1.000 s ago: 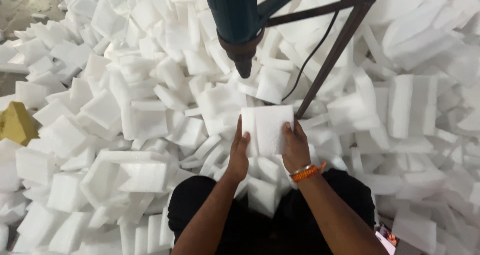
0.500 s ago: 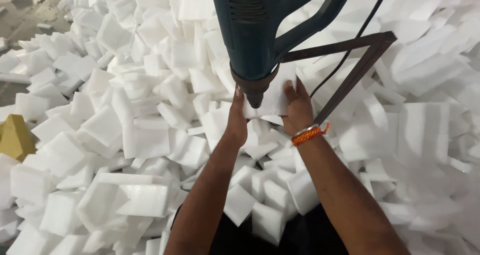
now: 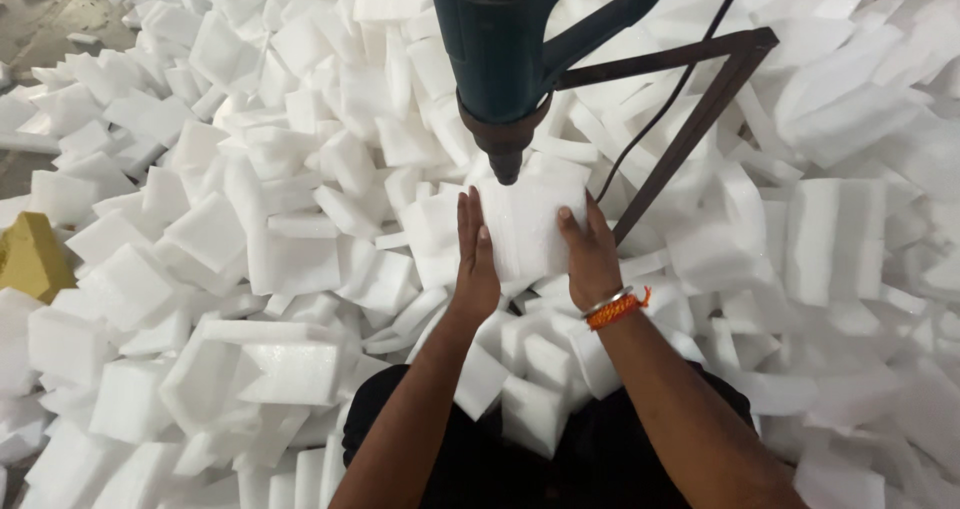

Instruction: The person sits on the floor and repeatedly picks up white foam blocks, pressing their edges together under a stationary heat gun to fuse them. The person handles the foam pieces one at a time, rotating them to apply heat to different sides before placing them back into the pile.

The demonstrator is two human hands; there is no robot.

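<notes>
Both of my hands hold one white foam block [image 3: 525, 224] upright between them. My left hand [image 3: 474, 259] presses flat on its left side. My right hand [image 3: 590, 254], with an orange band and a metal bangle at the wrist, grips its right side. A dark teal power tool [image 3: 500, 39] hangs from above on a dark metal frame [image 3: 700, 99]. The tool's nozzle tip [image 3: 506, 166] sits right at the block's top edge; whether it touches is unclear.
A deep heap of white foam blocks [image 3: 250, 249] covers the floor on all sides. A black cable [image 3: 680, 89] runs down from the tool. A yellow foam piece [image 3: 30, 254] lies at the far left. Bare concrete floor [image 3: 40, 19] shows at top left.
My hands have lifted the foam block up from the pile and brought it under the tool's nozzle. The view has moved closer to the tool.
</notes>
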